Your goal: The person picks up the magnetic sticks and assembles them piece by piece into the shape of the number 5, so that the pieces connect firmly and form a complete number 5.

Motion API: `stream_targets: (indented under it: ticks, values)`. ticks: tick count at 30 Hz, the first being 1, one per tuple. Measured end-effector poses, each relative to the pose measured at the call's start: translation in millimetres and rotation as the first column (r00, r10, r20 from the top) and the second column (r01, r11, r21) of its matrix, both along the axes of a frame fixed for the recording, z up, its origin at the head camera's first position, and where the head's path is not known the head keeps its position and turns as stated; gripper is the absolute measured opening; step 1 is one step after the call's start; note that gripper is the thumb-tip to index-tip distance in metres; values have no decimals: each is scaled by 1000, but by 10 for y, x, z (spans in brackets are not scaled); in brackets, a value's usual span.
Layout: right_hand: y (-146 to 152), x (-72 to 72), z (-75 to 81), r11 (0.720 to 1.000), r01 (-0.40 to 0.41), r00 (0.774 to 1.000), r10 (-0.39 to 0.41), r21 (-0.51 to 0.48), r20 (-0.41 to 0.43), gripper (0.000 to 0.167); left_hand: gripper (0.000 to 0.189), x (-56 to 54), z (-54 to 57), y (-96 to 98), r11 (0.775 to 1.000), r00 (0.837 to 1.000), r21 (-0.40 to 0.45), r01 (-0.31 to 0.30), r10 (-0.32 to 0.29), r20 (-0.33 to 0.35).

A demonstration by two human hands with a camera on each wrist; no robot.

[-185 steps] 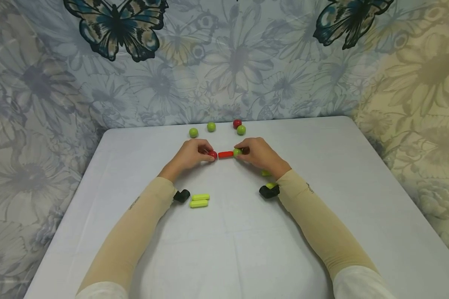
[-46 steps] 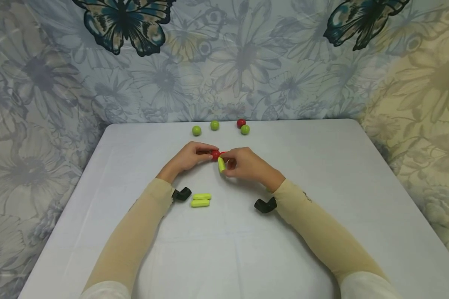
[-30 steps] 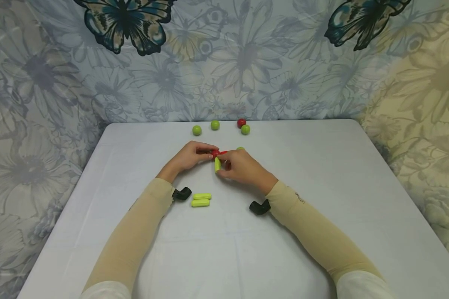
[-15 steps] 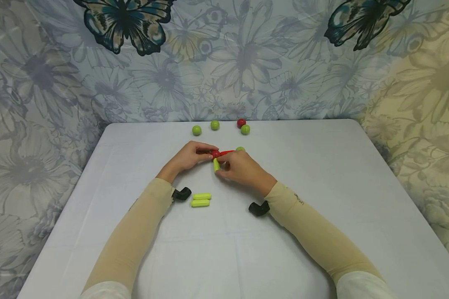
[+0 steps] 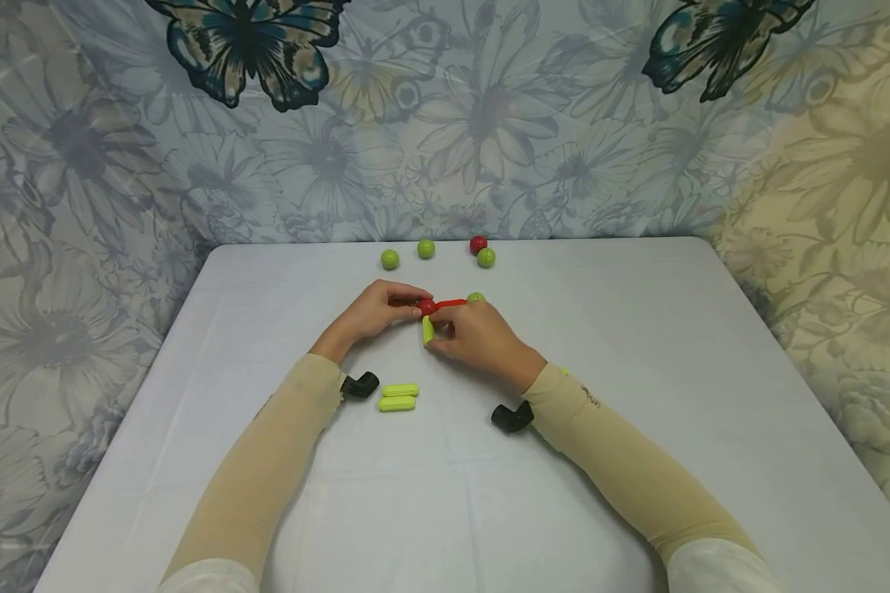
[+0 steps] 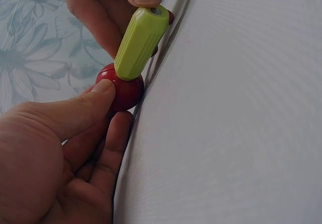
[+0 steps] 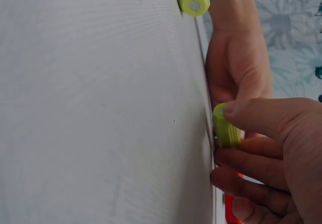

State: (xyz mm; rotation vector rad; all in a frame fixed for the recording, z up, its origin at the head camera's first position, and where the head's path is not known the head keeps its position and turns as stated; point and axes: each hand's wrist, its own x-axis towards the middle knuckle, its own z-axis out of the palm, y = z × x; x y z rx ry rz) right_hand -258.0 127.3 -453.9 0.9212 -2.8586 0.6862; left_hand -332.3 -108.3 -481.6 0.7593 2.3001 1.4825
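My left hand (image 5: 374, 310) pinches a glossy red ball (image 6: 129, 94) near the table's far middle. My right hand (image 5: 485, 336) holds a ridged yellow-green magnetic rod (image 6: 142, 43) between thumb and fingers. In the left wrist view the rod's lower end touches the red ball, and a metal disc shows in its other end. A red rod (image 5: 451, 303) runs rightward from the red ball toward a green ball (image 5: 476, 296), partly hidden behind my right hand. In the right wrist view the thumb lies at the yellow-green rod's (image 7: 227, 128) end.
Two yellow-green rods (image 5: 397, 403) lie side by side nearer me. Along the far edge sit a left green ball (image 5: 390, 259), a middle green ball (image 5: 426, 249), and a red ball (image 5: 478, 244) beside another green ball (image 5: 486, 258). A patterned cloth (image 5: 489, 123) hangs behind the table.
Earlier my right hand held the green ball at the red rod's end; since then it has taken a yellow-green rod and brought it left to the red ball. My left hand stays on that ball.
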Motion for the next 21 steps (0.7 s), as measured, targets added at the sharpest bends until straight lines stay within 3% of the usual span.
stream_targets:
  ticks: [10,16,21]
  values:
    - [11,-9,18,999,4,999,-2,-39,52,30,34,21,8,11,1000,1000,11,-10,10,17]
    - [148,-102,280,996,56,992,-46,-77,117,32,34,23,19,17,1000,1000,17,-9,9,26]
    - [403,-328,535,991,105,990,-97,-80,104,32,33,24,17,20,1000,1000,-5,-16,16,18]
